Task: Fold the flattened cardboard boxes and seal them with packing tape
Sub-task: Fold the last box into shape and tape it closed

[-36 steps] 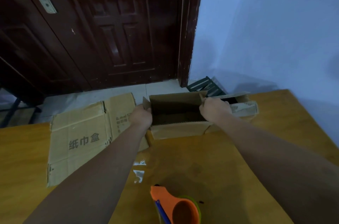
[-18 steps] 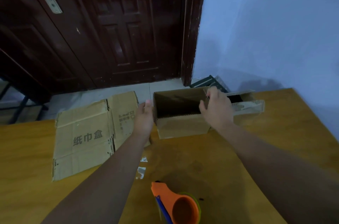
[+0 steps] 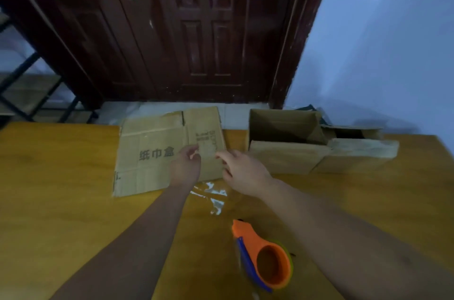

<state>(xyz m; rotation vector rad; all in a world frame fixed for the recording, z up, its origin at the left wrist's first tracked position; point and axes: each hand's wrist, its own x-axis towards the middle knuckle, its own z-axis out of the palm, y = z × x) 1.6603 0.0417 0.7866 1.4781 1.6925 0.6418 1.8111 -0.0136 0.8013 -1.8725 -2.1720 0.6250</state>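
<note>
**Both hands over the flattened carton**

An orange tape dispenser (image 3: 265, 259) is lying nearest the viewer on the yellow wooden table (image 3: 61, 213). Its near edge is blurring out, and the tape roll itself is barely showing. Just beyond it, crumpled scraps of clear tape (image 3: 212, 195) are glinting on the tabletop. Both forearms are entering from the bottom edge, which is cutting them off.

The left hand (image 3: 185, 167) is hovering over the lower right part of the flattened cardboard box (image 3: 152, 152), with its fingers loosely curled and thumb and forefinger close together. Blur is hiding whether they are pinching the board. The right hand (image 3: 242, 172) is reaching toward the same sheet's right edge, fingers spread and fairly straight, gripping nothing; contact cannot be judged.

The flattened box is lying printed side up at the table's far edge. To its right, and apart from it, an opened box (image 3: 285, 152) is standing with its dark interior facing up. Its right end is merging into more crumpled cardboard (image 3: 358, 149) whose shape is hard to read. A dark brown door (image 3: 201, 29) and a pale blue wall (image 3: 393, 41) are closing the view.
</note>
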